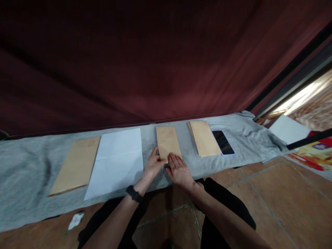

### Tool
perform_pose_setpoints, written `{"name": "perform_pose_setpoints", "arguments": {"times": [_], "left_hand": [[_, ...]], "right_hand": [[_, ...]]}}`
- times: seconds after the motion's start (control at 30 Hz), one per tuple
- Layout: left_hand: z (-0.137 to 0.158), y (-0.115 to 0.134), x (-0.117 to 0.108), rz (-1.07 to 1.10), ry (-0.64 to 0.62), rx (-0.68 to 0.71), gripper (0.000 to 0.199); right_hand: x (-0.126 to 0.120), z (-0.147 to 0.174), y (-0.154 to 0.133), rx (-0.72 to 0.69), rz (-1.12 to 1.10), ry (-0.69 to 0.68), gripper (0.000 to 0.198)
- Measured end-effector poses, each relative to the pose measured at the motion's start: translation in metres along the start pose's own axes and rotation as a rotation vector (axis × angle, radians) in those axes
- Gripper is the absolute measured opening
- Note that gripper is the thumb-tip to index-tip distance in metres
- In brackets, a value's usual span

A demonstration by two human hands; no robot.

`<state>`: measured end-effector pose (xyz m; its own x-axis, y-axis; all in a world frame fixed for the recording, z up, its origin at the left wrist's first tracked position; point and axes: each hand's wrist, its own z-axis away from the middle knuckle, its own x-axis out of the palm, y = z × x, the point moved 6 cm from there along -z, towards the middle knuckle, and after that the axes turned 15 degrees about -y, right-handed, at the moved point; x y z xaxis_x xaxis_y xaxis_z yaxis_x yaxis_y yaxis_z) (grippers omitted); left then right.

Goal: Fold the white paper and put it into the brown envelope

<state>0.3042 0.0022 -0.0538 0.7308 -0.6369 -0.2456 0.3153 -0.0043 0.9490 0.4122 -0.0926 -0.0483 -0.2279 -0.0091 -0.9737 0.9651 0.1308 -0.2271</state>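
A brown paper envelope (168, 140) with a small reddish print at its far end lies on the grey cloth in front of me. My left hand (153, 165), with a dark band on the wrist, has its thumb and fingers closed on the envelope's near left corner. Across the near end, my right hand (178, 169) lies flat with its fingers stretched out over the paper. To the left is a sheet of white paper (118, 159) with a faint crease. More brown envelopes (206, 138) lie stacked on the right, and another brown envelope (76, 162) rests at the far left.
A grey cloth (241, 138) covers the long narrow surface. A phone (223, 142) with a dark screen lies beside the right stack. Behind hangs a dark red curtain (155, 69). A white scrap (76, 220) is on the tiled floor (272, 197).
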Motion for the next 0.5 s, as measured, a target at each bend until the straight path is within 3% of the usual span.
{"name": "perform_pose_setpoints", "arguments": {"times": [0.13,0.2,0.27,0.33,0.4,0.43,0.5], "left_hand": [[0.004,0.026,0.010,0.281,-0.043,0.112,0.086],[0.005,0.036,0.009,0.377,-0.032,0.188,0.075],[0.003,0.033,0.006,0.394,0.020,0.168,0.067],[0.000,0.021,0.005,0.370,0.048,0.055,0.067],[-0.002,0.009,0.013,0.394,0.001,-0.033,0.069],[-0.002,0.007,0.018,0.427,-0.040,-0.042,0.070],[-0.001,0.007,0.028,0.491,-0.090,-0.016,0.070]], "right_hand": [[-0.023,-0.003,0.017,0.075,-0.220,0.093,0.048],[-0.037,-0.005,0.037,0.139,-0.502,0.202,0.041],[-0.043,-0.004,0.060,0.213,-0.881,0.354,0.032],[-0.035,-0.003,0.073,0.258,-1.307,0.469,0.023],[-0.017,-0.003,0.072,0.278,-1.679,0.500,0.021],[-0.006,-0.002,0.067,0.296,-1.820,0.493,0.029],[0.009,0.002,0.053,0.316,-1.902,0.449,0.039]]}}
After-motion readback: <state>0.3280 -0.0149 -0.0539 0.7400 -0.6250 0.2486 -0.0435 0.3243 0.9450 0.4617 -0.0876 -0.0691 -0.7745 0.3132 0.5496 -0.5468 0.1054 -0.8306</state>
